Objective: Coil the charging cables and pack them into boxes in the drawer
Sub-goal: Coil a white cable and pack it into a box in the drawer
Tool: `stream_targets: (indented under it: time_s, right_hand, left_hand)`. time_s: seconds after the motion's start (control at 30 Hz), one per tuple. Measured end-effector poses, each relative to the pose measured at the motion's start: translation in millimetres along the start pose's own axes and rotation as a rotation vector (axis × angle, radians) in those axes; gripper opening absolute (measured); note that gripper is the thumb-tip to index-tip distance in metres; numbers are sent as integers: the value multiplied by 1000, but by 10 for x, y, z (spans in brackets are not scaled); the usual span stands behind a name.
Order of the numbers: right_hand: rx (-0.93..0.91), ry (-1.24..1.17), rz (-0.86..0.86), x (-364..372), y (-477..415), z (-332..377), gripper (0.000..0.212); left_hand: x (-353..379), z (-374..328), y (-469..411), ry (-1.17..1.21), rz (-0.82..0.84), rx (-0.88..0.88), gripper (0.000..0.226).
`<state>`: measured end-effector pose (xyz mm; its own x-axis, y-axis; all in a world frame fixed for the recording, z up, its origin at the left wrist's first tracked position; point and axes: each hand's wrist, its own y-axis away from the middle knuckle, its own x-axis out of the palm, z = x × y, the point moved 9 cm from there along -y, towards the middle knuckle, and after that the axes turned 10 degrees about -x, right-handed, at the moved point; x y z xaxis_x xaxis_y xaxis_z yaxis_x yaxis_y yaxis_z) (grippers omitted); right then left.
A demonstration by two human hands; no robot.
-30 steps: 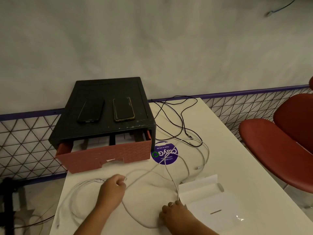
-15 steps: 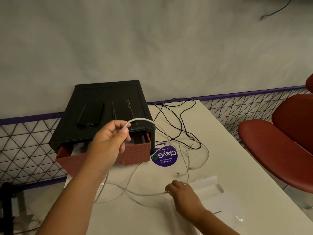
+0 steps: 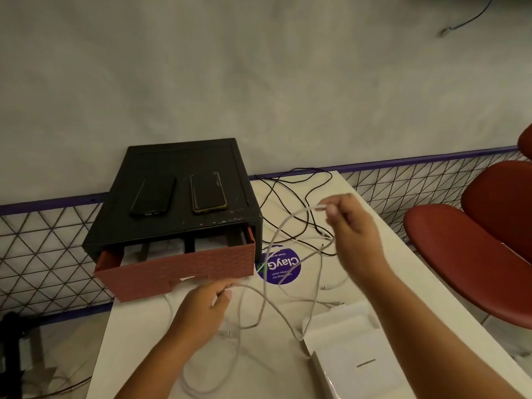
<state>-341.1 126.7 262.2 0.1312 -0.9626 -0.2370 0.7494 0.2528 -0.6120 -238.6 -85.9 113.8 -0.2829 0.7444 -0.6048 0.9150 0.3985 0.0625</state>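
Fingers point(image 3: 333, 210) on white cable point(image 3: 283, 225), black cables point(image 3: 308, 217) and purple sticker point(image 3: 283, 266) underneath

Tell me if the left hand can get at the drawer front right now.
Likely yes: the left hand is right before the drawer, nothing between, though it holds a white cable.
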Motion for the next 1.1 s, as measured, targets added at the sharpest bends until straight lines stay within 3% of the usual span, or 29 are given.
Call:
stream_targets:
  time_s: [0.07, 0.23, 0.43, 0.5, 0.57, 0.67, 0.8, 0.87, 0.97, 1.03, 1.1]
  right_hand:
    - [30, -134, -96, -148, -135, 73, 20]
    - [-16, -311, -234, -418, -426, 404, 13]
    - [-111, -492, -344, -694, -705, 782, 21]
    - [-127, -560, -369, -768, -770, 862, 22]
    - [-140, -581, -387, -814, -817, 926, 21]
    - [-128, -499, -366, -719, -823, 955, 21]
    - [-164, -296, -253, -423, -757, 1013, 13]
    - [-209, -236, -237, -395, -748, 1044, 14]
    - [-224, -150, -327, -592, -805, 952, 14]
    - [-199, -102, -429, -821, -843, 796, 15]
    - [-150, -72, -504, -1027, -858, 598, 16]
  left_hand:
    - [108, 114, 69, -145, 34, -12, 31]
    - [462, 291, 248, -588, 138, 56, 80]
    - [816, 399, 358, -759, 309, -42, 78]
    - [848, 401, 341, -781, 298, -33, 77]
    - [804, 313, 310, -791, 135, 103, 81]
    - [787, 16, 347, -629, 6, 260, 85]
    - [1070, -532, 480, -443, 88, 482, 47]
    - [1141, -613, 444, -290, 204, 388, 33]
    - [1154, -413, 367, 9, 351, 112, 17]
    - [1023, -220, 328, 241, 337, -67, 29]
    - [786, -53, 267, 442, 220, -185, 44]
